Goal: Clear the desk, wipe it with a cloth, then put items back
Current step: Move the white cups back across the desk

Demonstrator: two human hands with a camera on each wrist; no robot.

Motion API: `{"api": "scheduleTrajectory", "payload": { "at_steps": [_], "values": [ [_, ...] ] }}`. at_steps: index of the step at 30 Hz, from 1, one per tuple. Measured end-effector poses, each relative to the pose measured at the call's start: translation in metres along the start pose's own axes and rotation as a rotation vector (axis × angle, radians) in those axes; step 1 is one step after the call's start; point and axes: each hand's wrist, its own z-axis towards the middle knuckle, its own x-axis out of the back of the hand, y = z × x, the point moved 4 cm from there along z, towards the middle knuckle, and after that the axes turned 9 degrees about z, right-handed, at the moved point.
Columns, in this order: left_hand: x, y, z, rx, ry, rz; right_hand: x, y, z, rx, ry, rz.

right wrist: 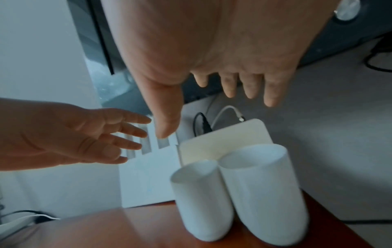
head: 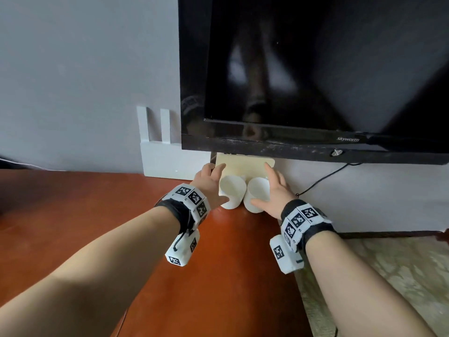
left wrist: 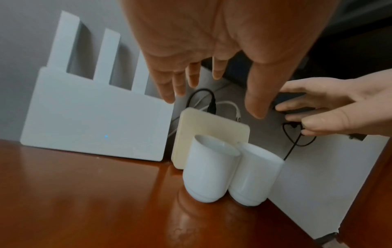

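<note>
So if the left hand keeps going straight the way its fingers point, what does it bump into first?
Probably the left white cup. The left hand is open around it, fingers pointing toward the wall. Its fingertips may slip past the cup and meet the cream box leaning behind; depth is hard to judge.

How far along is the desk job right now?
Done: cannot tell; no cloth is in view. In hand: the left hand and right hand are open around two white cups on the desk, not gripping. Left: the cups, router and cream box stand at the wall.
</note>
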Motion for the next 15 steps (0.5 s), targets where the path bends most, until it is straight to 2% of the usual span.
{"api": "scheduleTrajectory", "payload": {
  "at_steps": [5, 8, 15],
  "values": [
    [0.033, -0.021, -0.053, -0.043, 0.101, -0.015, -0.010, -0.048, -0.036, 0.095, -0.003, 0.005],
    [0.047, -0.043, -0.084, -0.049, 0.116, -0.006, -0.024, -0.080, -0.057, 0.129, -0.025, -0.029],
    [0.076, -0.124, -0.159, -0.061, 0.159, 0.026, -0.079, -0.181, -0.108, 0.212, -0.061, -0.051]
  ]
}}
